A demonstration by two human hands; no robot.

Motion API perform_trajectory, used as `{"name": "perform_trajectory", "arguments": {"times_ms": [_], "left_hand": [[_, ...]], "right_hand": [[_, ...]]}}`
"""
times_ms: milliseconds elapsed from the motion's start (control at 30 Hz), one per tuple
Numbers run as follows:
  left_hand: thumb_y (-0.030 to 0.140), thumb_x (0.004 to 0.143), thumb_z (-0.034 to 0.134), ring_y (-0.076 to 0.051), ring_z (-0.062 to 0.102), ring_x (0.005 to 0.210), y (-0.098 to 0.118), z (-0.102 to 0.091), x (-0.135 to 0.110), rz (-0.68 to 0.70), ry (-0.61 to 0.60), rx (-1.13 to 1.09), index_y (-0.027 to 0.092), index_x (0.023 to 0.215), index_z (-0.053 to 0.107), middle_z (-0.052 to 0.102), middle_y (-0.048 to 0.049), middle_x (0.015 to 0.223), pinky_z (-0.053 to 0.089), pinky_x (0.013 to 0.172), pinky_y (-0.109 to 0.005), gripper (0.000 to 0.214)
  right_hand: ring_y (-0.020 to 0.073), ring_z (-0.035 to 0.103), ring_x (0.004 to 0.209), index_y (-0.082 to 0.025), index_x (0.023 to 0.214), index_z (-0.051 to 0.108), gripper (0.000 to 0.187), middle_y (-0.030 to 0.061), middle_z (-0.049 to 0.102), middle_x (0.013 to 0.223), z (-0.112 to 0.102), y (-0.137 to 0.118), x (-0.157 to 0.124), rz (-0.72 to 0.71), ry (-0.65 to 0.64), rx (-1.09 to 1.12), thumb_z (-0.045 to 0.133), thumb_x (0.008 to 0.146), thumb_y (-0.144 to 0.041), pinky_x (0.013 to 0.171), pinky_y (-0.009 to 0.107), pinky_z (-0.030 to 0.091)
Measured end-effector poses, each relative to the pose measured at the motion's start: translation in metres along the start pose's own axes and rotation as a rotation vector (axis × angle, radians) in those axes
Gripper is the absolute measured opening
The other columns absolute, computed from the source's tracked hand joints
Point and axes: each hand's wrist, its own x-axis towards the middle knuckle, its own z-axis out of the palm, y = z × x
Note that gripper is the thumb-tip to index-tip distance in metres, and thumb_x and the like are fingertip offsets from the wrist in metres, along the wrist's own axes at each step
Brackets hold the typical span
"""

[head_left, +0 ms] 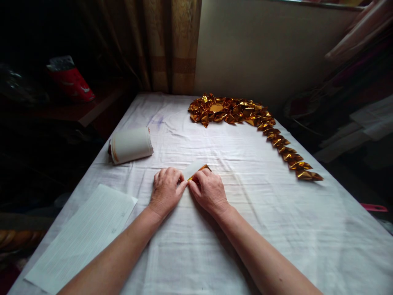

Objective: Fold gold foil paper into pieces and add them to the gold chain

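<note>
Between my two hands lies a small piece of gold foil paper [194,169], its white back showing and one gold edge folded over. My left hand [167,187] has its thumb and fingers closed on the paper's left side. Thumb and fingertips of my right hand [209,189] pinch the gold folded edge, and the two thumbs nearly touch. Part of the paper is hidden under the fingers. Farther off, a chain of folded gold foil pieces [284,150] curls across the back of the table and trails down the right side.
A white roll [130,144] lies left of my hands. Below it rests a lined paper sheet [82,235], partly behind my left forearm. The table [276,241] wears a wrinkled white cloth. A red container [72,84] stands on a dark side surface; a curtain [172,45] hangs behind.
</note>
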Motion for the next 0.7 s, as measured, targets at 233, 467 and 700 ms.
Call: {"name": "perform_trajectory", "arguments": {"times_ms": [233, 467, 700], "left_hand": [[0.032, 0.087, 0.062, -0.022, 0.052, 0.094, -0.001, -0.001, 0.000, 0.001, -0.016, -0.004, 0.024, 0.084, 0.060, 0.061, -0.0022, 0.091, 0.037, 0.086, -0.037, 0.009], [0.026, 0.088, 0.061, -0.022, 0.053, 0.096, -0.003, -0.001, -0.002, 0.041, -0.001, -0.051, 0.026, 0.092, 0.066, 0.064, -0.0022, 0.096, 0.037, 0.087, -0.039, 0.006], [0.026, 0.091, 0.058, -0.020, 0.054, 0.095, -0.004, -0.002, -0.004, 0.190, 0.036, -0.076, 0.034, 0.103, 0.071, 0.066, -0.0015, 0.098, 0.036, 0.090, -0.039, 0.019]], "right_hand": [[0.0178, 0.058, 0.081, -0.020, 0.083, 0.062, 0.008, 0.0035, 0.065, 0.087, 0.006, 0.011, 0.000, -0.055, 0.026, 0.092, 0.060, 0.089, -0.024, 0.068, 0.028, 0.034], [0.0161, 0.057, 0.077, -0.021, 0.083, 0.063, 0.018, 0.0037, 0.064, 0.084, 0.011, 0.027, -0.005, -0.146, 0.042, 0.205, 0.049, 0.094, -0.019, 0.070, 0.026, 0.038], [0.0210, 0.058, 0.106, -0.022, 0.097, 0.065, 0.031, 0.0063, 0.067, 0.111, 0.005, 0.040, -0.009, -0.064, 0.188, 0.259, 0.048, 0.078, -0.004, 0.091, 0.036, 0.041]]}}
